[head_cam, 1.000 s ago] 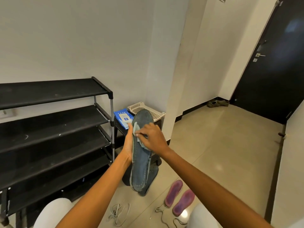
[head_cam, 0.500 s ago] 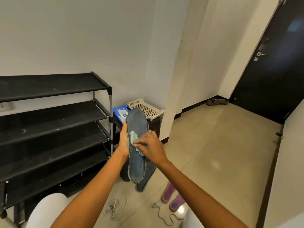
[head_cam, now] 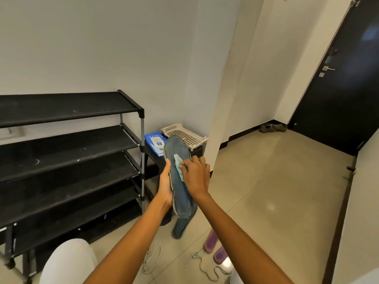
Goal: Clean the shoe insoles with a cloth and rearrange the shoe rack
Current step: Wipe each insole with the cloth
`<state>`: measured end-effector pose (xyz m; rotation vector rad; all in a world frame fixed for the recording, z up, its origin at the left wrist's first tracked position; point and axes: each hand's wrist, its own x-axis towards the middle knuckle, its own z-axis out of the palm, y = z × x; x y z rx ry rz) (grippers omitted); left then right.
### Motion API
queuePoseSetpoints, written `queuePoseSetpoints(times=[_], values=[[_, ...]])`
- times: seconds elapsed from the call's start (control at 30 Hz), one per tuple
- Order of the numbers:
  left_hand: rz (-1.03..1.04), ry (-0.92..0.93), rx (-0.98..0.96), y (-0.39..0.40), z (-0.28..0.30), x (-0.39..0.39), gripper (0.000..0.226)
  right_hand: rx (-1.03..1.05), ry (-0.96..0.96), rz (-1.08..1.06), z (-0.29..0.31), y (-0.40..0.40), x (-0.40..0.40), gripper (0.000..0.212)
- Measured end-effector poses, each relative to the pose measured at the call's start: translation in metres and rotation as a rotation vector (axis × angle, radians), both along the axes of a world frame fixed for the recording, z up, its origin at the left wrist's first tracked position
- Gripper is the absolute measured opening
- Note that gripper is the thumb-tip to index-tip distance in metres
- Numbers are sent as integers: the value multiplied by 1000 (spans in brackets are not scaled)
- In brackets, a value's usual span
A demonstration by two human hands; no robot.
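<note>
Black shoe rack [head_cam: 67,152] at left, shelves bare; blue pack [head_cam: 154,141] label unreadable; L hand [head_cam: 165,186] grips blue insole [head_cam: 178,175] upright at its edge, mid-air; R hand [head_cam: 194,174] pinches pale cloth [head_cam: 178,165] vs insole face.

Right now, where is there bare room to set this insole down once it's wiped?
The rack shelves all show bare, the top one easiest. Open floor stretches right toward the door. It is crowded near the feet: a second blue insole, purple insoles and loose laces. The stool holds a basket and blue pack.
</note>
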<state>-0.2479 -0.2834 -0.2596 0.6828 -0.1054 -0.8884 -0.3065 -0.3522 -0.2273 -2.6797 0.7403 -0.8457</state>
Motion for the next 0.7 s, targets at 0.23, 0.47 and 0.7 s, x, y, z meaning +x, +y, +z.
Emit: queuePoseSetpoints(times=[0.23,0.47,0.7], values=[[-13,-30,3,8,2,15,75,-298,-57,458,-17,9,-20,28],[-114,149,-27,9,-14,19,89,-346,-16,706,-29,-2,-39,25],[-33,-95,42,4,-1,6,46,-178,-127,242,24,-21,2,11]])
